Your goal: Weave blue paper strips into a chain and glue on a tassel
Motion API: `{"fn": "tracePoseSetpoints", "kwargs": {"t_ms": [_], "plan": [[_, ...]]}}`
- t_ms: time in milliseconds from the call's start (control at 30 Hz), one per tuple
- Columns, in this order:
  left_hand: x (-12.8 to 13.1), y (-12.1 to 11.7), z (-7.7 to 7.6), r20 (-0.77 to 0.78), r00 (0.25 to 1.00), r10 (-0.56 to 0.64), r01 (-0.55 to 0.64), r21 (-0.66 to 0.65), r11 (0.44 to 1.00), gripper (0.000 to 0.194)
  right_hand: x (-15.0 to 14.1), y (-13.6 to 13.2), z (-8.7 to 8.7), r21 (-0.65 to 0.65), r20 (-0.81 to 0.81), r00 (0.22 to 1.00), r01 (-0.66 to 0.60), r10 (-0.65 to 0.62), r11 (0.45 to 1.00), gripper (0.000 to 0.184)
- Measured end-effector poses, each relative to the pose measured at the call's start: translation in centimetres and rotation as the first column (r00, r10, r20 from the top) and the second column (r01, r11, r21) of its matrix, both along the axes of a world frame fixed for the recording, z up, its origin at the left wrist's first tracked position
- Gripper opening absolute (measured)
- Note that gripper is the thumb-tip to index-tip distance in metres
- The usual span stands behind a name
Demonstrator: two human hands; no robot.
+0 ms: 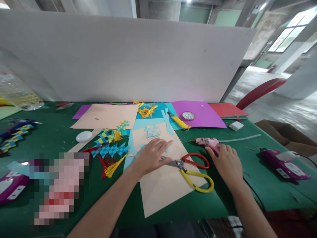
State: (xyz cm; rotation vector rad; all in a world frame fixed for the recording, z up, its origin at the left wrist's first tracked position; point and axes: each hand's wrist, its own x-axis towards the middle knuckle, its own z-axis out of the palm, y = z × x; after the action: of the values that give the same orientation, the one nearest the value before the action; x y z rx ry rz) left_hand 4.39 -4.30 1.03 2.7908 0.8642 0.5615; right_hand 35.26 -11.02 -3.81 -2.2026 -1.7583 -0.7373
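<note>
My left hand (152,154) lies flat with fingers stretched out on a beige paper sheet (163,185), just below a small woven piece of light blue and beige strips (152,131). Its fingertips touch the blades of scissors (192,170) with one red and one yellow handle, which lie on the sheet. My right hand (225,162) is closed around the handle of a pink glue gun (206,142) resting on the green table (257,185); the nozzle points left.
Blue-and-yellow woven paper ornaments with tassels (109,150) lie left of the sheet. Behind are a yellow utility knife (178,121), a tape roll (188,116) on purple paper, coloured sheets and a white board (123,56). A purple power strip (284,163) sits at right, a cardboard box beyond.
</note>
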Motion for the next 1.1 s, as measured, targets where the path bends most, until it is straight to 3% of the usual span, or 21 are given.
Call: {"fn": "tracePoseSetpoints", "kwargs": {"t_ms": [200,267,300,333,400,467,600,667,733,833,900,967,1033,1100], "plan": [[-0.3,0.4,0.5,-0.019,1.0,0.004,-0.003,0.079,0.997,0.048,0.0,0.0,0.0,-0.004,-0.003,1.0,-0.002,0.002,1.0,0.061],[-1.0,0.1,1.6,0.016,0.998,0.068,-0.07,0.164,0.984,0.045,0.1,0.0,-0.1,-0.008,-0.001,1.0,-0.012,0.012,1.0,0.062],[-1.6,-0.3,2.3,0.056,0.987,0.149,-0.158,0.209,0.965,0.041,0.2,0.0,-0.2,-0.007,-0.001,1.0,-0.015,0.015,1.0,0.062],[-2.4,-0.9,2.9,0.111,0.948,0.299,-0.318,0.234,0.919,0.039,0.3,0.1,-0.3,-0.006,-0.003,1.0,-0.016,0.016,1.0,0.061],[-4.4,-2.3,3.8,0.184,0.766,0.616,-0.642,0.244,0.727,0.043,0.4,0.1,-0.5,-0.008,-0.009,1.0,-0.011,0.011,1.0,0.06],[-7.0,-3.7,3.9,0.183,0.602,0.777,-0.793,0.245,0.557,0.053,0.5,0.1,-0.5,-0.018,-0.009,1.0,-0.007,0.007,1.0,0.058],[-11.7,-5.4,2.1,0.008,0.416,0.909,-0.9,0.145,0.411,0.07,0.3,0.1,-0.3,-0.027,-0.003,1.0,-0.001,0.0,1.0,0.055],[-12.6,-5.6,1.5,-0.085,0.347,0.934,-0.931,0.09,0.354,0.075,0.2,0.0,-0.2,-0.024,-0.003,1.0,0.007,-0.007,1.0,0.053],[-12.3,-5.8,1.8,-0.087,0.325,0.942,-0.934,0.128,0.334,0.076,0.1,0.0,-0.3,-0.022,-0.007,1.0,0.006,-0.007,1.0,0.053],[-10.2,-6.3,3.7,0.095,0.393,0.915,-0.902,0.231,0.363,0.067,0.1,-0.1,-0.4,0.001,-0.043,0.999,-0.022,0.022,1.0,0.054],[-8.6,-7.2,5.3,0.226,0.54,0.811,-0.841,0.169,0.514,0.055,-0.1,-0.1,0.2,0.04,-0.1,0.994,-0.039,0.043,0.998,0.058],[-7.7,-8.6,6.4,0.277,0.672,0.687,-0.717,0.009,0.697,0.046,-1.1,-0.4,1.9,0.103,-0.178,0.983,-0.016,0.034,0.995,0.061],[-7.8,-10.7,6.4,0.241,0.767,0.594,-0.6,-0.056,0.798,0.049,-2.8,-1.1,4.7,0.184,-0.261,0.965,0.015,0.034,0.983,0.062],[-8.6,-12.9,5.4,0.119,0.862,0.493,-0.502,0.068,0.862,0.056,-5.0,-2.5,7.9,0.267,-0.338,0.93,-0.054,0.146,0.962,0.051]]}}
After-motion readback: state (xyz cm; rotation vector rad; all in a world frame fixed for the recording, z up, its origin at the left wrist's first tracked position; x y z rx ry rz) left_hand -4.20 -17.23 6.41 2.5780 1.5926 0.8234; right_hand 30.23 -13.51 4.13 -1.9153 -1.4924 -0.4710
